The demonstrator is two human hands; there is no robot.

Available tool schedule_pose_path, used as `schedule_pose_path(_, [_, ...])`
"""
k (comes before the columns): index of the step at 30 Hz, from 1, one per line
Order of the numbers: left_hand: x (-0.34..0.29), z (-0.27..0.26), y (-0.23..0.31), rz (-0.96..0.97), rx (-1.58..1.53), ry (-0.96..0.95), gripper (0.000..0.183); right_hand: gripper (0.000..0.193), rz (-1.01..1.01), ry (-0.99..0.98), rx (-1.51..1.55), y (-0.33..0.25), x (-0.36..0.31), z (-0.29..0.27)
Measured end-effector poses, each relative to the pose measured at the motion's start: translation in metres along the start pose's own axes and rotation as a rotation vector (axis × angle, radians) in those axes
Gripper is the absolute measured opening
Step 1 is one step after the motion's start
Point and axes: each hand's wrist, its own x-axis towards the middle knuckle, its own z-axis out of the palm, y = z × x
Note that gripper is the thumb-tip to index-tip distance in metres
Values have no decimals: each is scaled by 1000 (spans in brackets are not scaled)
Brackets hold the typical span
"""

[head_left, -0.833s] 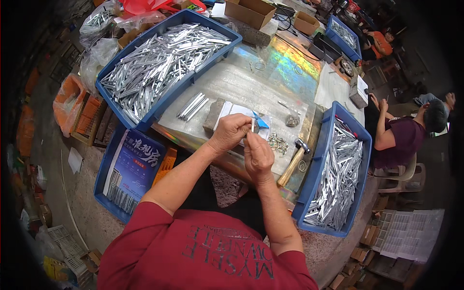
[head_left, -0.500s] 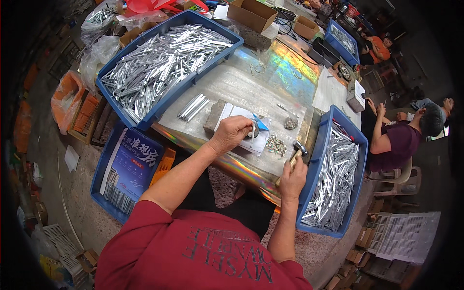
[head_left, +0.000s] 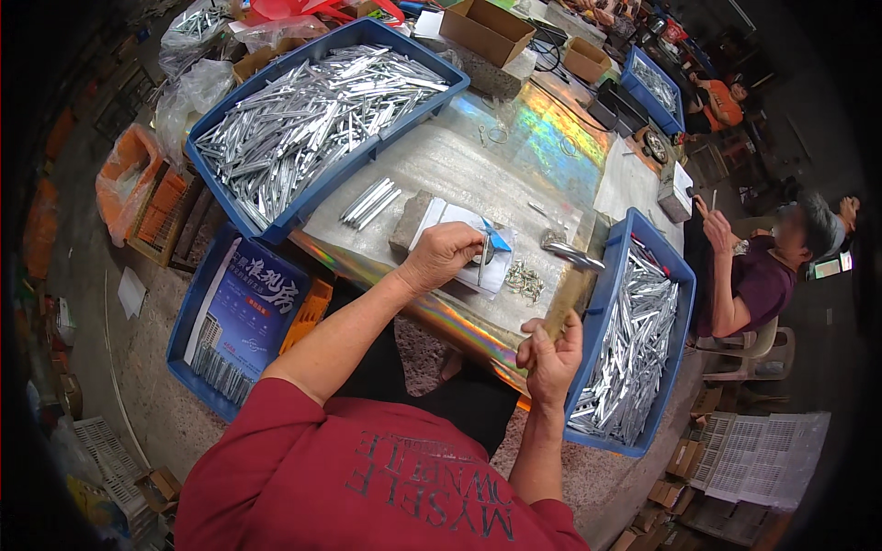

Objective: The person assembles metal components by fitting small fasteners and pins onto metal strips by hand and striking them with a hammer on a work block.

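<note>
My left hand (head_left: 447,253) pinches a slim silver metal piece (head_left: 484,248) upright over white paper (head_left: 450,219) on a stone block (head_left: 410,222). A small blue piece (head_left: 497,238) lies beside my fingertips. My right hand (head_left: 551,356) grips a hammer (head_left: 563,312) by its wooden handle; the metal head is smeared by motion and points away from me. Between the hands lies a small heap of brass-coloured pins (head_left: 525,281). Several silver metal rods (head_left: 370,203) rest in a row left of the block.
Blue bins full of silver rods stand at the far left (head_left: 366,151) and right (head_left: 577,397). Another blue bin (head_left: 197,372) with a printed poster sits low on the left. A co-worker in a purple shirt (head_left: 763,285) sits at the right. Cardboard boxes (head_left: 489,29) stand at the back.
My right hand has turned and shifted slightly down, and the hammer's head has swung up and away from me. The left hand stays nearly in place. The co-worker at the right has moved their hands.
</note>
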Motion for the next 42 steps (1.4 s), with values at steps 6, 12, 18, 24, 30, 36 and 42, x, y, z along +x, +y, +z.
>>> schedule_pose_path(6, [-1,-1,-2,-13,26,-20,6,45,-137,-251,-679,-43,8,26])
schedule_pose_path(12, [0,-2,3,10,-13,16,4,44,-430,-47,-434,-94,-10,52])
schedule_pose_path(18, [-6,3,2,32,27,21,4,42,-462,-248,-1071,-49,16,29])
schedule_pose_path(24, [0,-1,-1,52,6,24,4,44,-439,-13,-717,-103,-8,48])
schedule_pose_path(30, [-10,2,2,33,37,26,6,43,-497,-270,-1118,-31,17,25])
schedule_pose_path(36, [0,0,-1,57,-7,14,8,46,-93,-76,-568,-31,12,7])
schedule_pose_path(42, [0,-3,-1,49,57,-32,8,46,156,196,-128,9,16,-25])
